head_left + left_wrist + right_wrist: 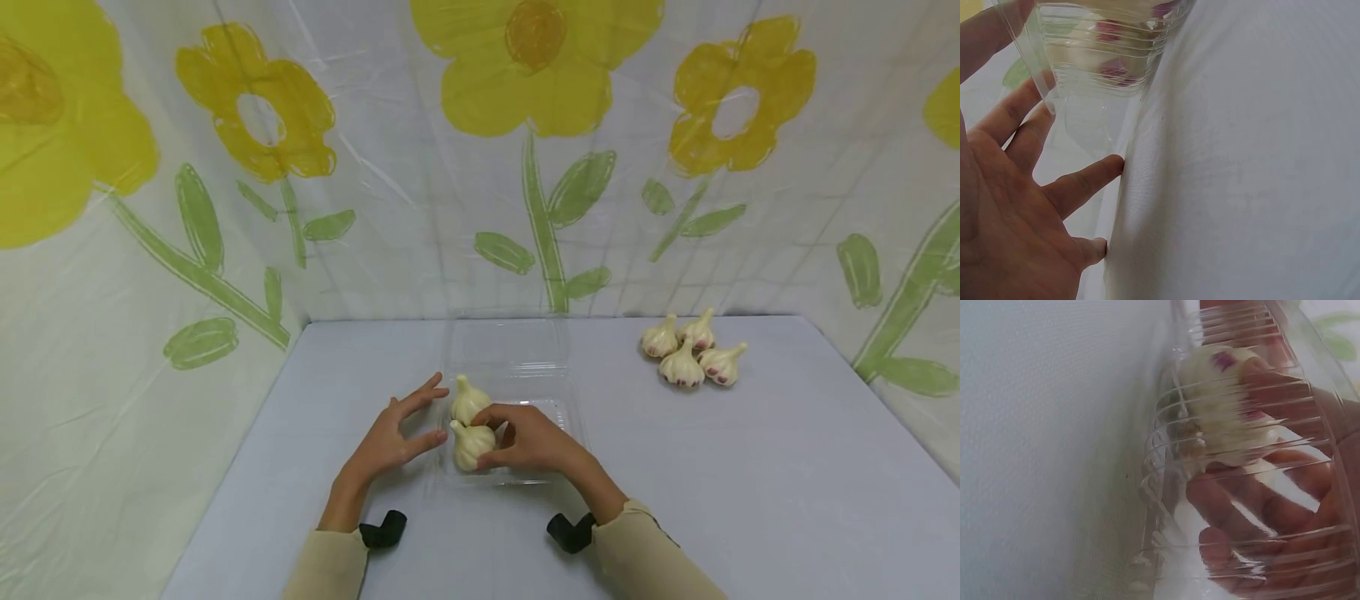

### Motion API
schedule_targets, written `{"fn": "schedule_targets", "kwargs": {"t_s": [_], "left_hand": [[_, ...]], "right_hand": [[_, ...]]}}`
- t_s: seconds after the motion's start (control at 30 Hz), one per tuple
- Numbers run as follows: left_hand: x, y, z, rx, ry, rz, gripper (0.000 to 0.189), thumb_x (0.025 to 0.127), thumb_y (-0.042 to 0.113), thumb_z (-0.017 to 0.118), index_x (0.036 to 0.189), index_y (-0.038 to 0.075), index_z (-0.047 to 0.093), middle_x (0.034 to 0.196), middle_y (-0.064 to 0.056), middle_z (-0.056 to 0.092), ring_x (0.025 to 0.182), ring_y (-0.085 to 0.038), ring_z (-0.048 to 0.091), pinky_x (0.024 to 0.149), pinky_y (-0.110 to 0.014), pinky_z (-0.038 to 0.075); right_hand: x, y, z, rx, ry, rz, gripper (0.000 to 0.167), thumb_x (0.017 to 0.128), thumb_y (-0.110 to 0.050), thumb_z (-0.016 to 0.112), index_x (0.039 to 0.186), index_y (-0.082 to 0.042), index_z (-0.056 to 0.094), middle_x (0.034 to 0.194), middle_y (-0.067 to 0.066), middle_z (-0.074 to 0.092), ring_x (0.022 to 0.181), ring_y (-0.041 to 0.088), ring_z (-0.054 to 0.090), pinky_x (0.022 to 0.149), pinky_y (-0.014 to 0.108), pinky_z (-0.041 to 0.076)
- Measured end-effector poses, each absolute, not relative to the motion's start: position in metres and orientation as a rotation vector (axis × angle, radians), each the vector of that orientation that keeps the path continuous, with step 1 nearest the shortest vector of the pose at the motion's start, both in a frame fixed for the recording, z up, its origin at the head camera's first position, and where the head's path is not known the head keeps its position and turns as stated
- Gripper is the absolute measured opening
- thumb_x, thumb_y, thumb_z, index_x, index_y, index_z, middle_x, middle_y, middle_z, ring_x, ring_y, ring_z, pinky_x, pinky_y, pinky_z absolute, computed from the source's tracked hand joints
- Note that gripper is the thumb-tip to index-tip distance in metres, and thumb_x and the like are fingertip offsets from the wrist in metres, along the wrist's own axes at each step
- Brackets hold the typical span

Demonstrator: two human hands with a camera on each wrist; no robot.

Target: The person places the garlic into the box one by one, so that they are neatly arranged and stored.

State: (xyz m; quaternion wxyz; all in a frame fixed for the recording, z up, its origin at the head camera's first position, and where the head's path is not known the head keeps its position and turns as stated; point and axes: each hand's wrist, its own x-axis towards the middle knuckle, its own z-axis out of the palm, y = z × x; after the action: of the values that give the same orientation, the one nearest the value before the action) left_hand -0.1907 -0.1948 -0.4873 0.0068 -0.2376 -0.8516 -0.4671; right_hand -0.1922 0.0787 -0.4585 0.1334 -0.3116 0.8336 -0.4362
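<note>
A clear plastic clamshell container (551, 477) lies with its lid (510, 343) folded back, away from the person. Two garlic bulbs sit in its left half, a farther bulb (470, 400) and a nearer bulb (472, 448). My right hand (528, 437) reaches in from the right and grips the nearer garlic bulb between thumb and fingers. Through the ribbed wall in the right wrist view, the fingers show against this garlic bulb (1210, 403). At the container's left side is my left hand (390, 437), fingers spread and holding nothing; in the left wrist view its fingertips (1044, 119) are by the plastic rim.
Several more garlic bulbs (682, 367) stand clustered at the back right of the white-covered table (750, 483). Behind the table hangs a curtain (397, 250) printed with yellow flowers. Black angular pieces (386, 531) show beside both wrists.
</note>
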Motion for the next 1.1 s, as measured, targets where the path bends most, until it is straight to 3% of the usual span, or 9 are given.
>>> {"fn": "schedule_targets", "kwargs": {"t_s": [0.5,0.8,0.97,1.1], "left_hand": [[-0.190,-0.195,-0.488,-0.742,-2.665,-1.454,0.059,0.091,0.029,0.077,0.145,0.015,0.057,0.166,0.001,0.035,0.152,-0.035,0.034,0.115,-0.081,-0.002],[-0.189,-0.193,-0.485,-0.729,-2.670,-1.460,0.059,0.091,0.030,0.077,0.145,0.014,0.057,0.166,0.002,0.035,0.153,-0.034,0.033,0.115,-0.081,-0.002],[-0.189,-0.193,-0.485,-0.730,-2.669,-1.449,0.059,0.091,0.030,0.076,0.145,0.013,0.057,0.166,0.002,0.035,0.152,-0.035,0.035,0.116,-0.081,-0.002],[-0.190,-0.194,-0.487,-0.744,-2.666,-1.443,0.059,0.091,0.029,0.077,0.144,0.013,0.057,0.166,0.001,0.035,0.152,-0.035,0.036,0.115,-0.081,-0.001]], "right_hand": [[-0.191,0.072,-0.458,-0.959,2.474,-1.243,0.045,0.079,-0.028,0.089,0.118,-0.018,0.070,0.113,0.003,0.076,0.071,0.009,0.067,0.067,0.020,0.054],[-0.188,0.088,-0.450,-0.944,2.497,-1.282,0.048,0.083,-0.032,0.086,0.124,-0.014,0.069,0.125,0.006,0.072,0.098,0.028,0.072,0.074,0.026,0.057],[-0.189,0.111,-0.446,-0.923,2.607,-1.310,0.043,0.087,-0.034,0.082,0.125,-0.017,0.069,0.122,0.010,0.073,0.091,0.021,0.069,0.074,0.030,0.057],[-0.192,0.132,-0.451,-0.865,2.752,-1.437,0.032,0.088,-0.030,0.081,0.118,-0.021,0.072,0.114,0.005,0.075,0.088,0.016,0.067,0.078,0.036,0.056]]}}
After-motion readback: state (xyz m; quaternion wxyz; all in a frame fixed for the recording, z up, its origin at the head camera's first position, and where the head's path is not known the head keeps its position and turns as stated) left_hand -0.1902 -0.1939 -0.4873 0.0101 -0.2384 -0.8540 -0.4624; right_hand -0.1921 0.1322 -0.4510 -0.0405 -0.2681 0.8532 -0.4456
